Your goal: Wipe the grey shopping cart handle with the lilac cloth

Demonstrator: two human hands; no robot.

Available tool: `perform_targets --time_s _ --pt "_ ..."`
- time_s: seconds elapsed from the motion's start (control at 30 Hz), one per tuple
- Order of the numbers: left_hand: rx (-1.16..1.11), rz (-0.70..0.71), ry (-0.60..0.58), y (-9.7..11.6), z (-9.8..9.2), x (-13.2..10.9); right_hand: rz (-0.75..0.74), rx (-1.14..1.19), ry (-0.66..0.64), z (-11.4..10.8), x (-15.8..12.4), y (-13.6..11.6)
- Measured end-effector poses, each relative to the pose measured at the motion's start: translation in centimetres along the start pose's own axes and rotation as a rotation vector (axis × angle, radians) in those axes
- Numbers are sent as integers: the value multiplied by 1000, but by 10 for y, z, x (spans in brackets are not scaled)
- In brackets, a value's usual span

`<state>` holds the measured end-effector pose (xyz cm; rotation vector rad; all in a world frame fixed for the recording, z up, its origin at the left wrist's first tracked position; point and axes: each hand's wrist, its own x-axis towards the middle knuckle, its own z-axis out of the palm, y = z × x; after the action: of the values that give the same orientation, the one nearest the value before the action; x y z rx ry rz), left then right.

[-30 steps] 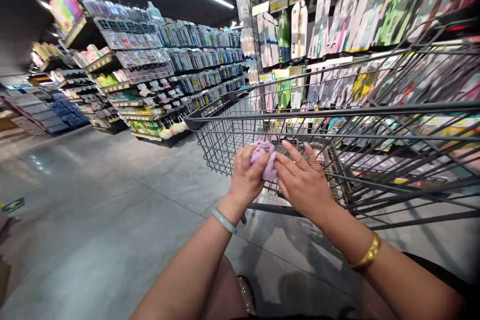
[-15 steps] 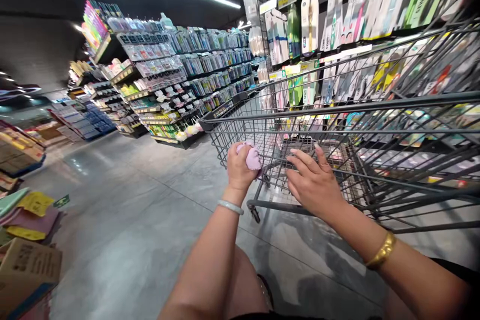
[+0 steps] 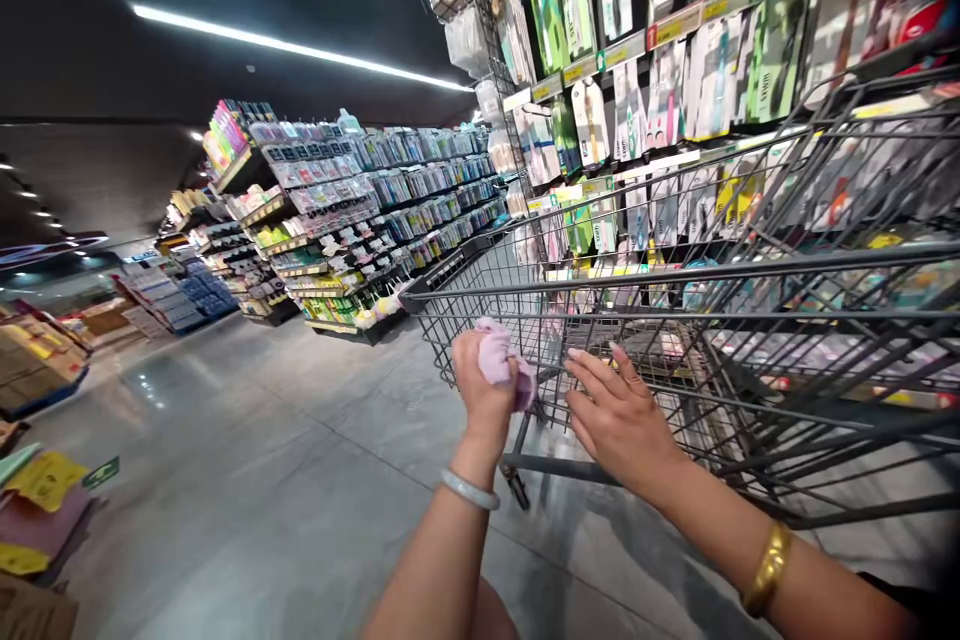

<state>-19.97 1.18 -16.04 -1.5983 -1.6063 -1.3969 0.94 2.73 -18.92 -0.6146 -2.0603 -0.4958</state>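
Note:
My left hand (image 3: 482, 388) is closed around a small crumpled lilac cloth (image 3: 499, 362), held up beside the left side of a dark wire shopping cart (image 3: 675, 340). A pale bangle sits on that wrist. My right hand (image 3: 616, 410) is open, fingers stretched and apart, right next to the cart's wire side and empty. A gold bangle circles the right forearm.
A tall rack of hanging packaged goods (image 3: 675, 50) stands behind the cart on the right. Long shelves of packaged items (image 3: 360, 210) line the aisle ahead. Stacked boxes and coloured paper (image 3: 37, 510) lie at the left edge. Grey polished floor (image 3: 247, 500) spreads between.
My hands have parted: the right let go of the cloth and opened by the cart, and the left keeps the cloth alone. The view has swung upward and left.

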Motion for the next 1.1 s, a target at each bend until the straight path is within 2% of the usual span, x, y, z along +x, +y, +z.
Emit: perform_targets --time_s 0.07,0.13,0.2,0.27,0.33,0.4,0.5,0.63,0.7,0.77,0.97,1.03,1.1 --pt "-25 -10 22 8 3 0 -12 24 4 -2 -2 2" --pt "-36 -48 48 6 4 1 -56 56 26 -8 -3 5" --pt "-23 -120 110 -6 2 7 -75 60 81 -19 -4 9" --pt "9 -239 221 -26 -2 14 -22 15 123 -30 -4 14" --pt "40 -365 327 -47 -4 21 52 -49 101 -38 -3 17" --pt "42 -440 361 -59 -3 23 71 -89 34 -40 -3 18" --pt "-7 -414 297 -50 5 19 62 -96 -45 -34 -4 15" --pt "-77 -219 173 -7 8 17 113 -56 -69 -26 -4 7" --pt "-91 -141 134 7 4 21 122 -31 -78 -26 -5 6" --pt "-87 -124 138 6 -1 26 117 -10 -90 -27 -6 7" --pt "-39 -310 295 -38 4 23 68 -19 -119 -29 -11 13" --pt "-37 -339 309 -39 8 19 64 -43 -133 -28 -11 13" --pt "-47 -304 273 -26 10 15 73 -67 -147 -27 -11 12"
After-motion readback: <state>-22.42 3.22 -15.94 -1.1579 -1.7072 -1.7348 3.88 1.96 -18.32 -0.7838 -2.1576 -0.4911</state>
